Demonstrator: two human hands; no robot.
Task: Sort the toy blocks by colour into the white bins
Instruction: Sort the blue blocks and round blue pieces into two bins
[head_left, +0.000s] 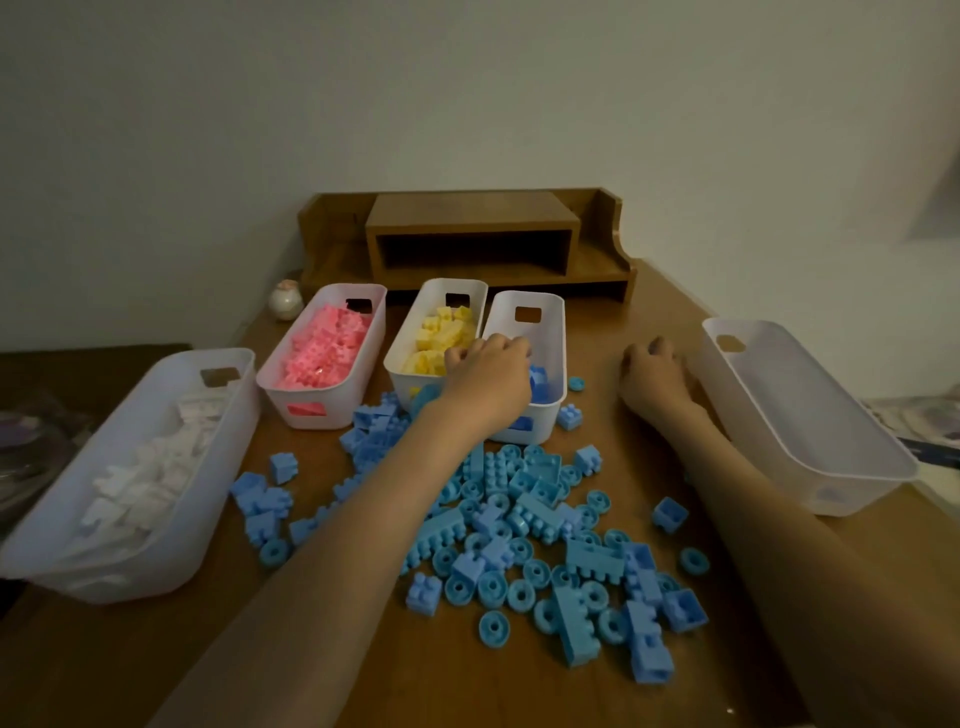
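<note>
The light is dim. A plain pale wall (467, 93) rises behind a brown wooden bench (426, 686). At the bench's far edge, against the wall, stands a low wooden shelf unit (470, 239), with a small round pale ornament (285, 300) just left of it. Darker furniture (78, 374) sits lower at the left.

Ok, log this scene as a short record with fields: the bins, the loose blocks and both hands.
surface: wooden table
far-left bin: white blocks
second bin: pink blocks
third bin: yellow blocks
fourth bin: a few blue blocks
right bin: looks empty
loose blocks: all blue, piled in front of the bins
left hand: over the fourth bin's near end, fingers curled; what it holds is hidden
right hand: on the table beside the right bin, fingers curled
</note>
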